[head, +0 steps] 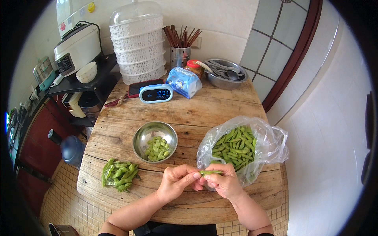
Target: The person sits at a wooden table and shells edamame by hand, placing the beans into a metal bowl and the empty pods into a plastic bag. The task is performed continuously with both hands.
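Both my hands meet at the near side of the wooden table, in front of the plastic bag. A green soybean pod [213,172] lies between them. My left hand [178,180] pinches its left end between thumb and forefinger, while my right hand [222,180] grips the rest. Behind my right hand, a clear plastic bag [268,141] stands open, full of green pods [236,144]. A steel bowl [140,132] with shelled green beans [157,149] is up and left of my left hand. Farther left, a pile of pods [120,174] rests on the bare wood.
Along the table's far side are a blue digital clock [156,93], a dark phone [144,86], a blue tissue pack [183,82], a red-lidded jar [195,68], a chopstick holder [180,57], a metal basin of utensils [226,84] and a stacked white steamer [138,50].
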`<state>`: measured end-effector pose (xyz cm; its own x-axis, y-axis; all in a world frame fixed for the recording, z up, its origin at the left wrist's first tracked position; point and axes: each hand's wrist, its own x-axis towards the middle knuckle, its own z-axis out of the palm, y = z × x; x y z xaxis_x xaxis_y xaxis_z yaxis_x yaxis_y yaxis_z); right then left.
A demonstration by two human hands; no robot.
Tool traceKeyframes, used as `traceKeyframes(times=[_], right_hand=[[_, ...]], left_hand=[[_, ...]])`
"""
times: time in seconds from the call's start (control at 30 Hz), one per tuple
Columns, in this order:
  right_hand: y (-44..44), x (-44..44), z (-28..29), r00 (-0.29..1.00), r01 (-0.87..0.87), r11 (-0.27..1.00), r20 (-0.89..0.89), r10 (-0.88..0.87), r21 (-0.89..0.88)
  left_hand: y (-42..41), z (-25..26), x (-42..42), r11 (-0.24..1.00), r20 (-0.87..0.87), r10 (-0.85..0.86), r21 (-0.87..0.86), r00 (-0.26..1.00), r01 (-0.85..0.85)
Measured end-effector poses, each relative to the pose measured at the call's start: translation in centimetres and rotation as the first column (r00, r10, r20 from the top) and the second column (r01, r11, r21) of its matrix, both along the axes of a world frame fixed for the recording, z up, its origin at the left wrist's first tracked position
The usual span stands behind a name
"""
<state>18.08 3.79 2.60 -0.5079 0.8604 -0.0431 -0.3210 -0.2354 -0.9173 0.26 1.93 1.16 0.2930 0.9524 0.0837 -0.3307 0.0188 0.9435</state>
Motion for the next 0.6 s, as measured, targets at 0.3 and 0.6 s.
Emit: traceKeyframes(times=[0.3,0.6], right_hand=[[0.2,-0.1,-0.1,0.831,-0.056,0.701,0.423,-0.362,0.711],[0.2,0.0,1.1,0.556,-0.228,0.372,0.434,-0.709,0.9]], left_hand=[[0.3,-0.2,0.3,0.999,-0.07,0.038,-0.016,0.997,-0.039],[0.5,-0.2,-0.1,0.993,-0.328,0.089,-0.045,0.941,-0.109]])
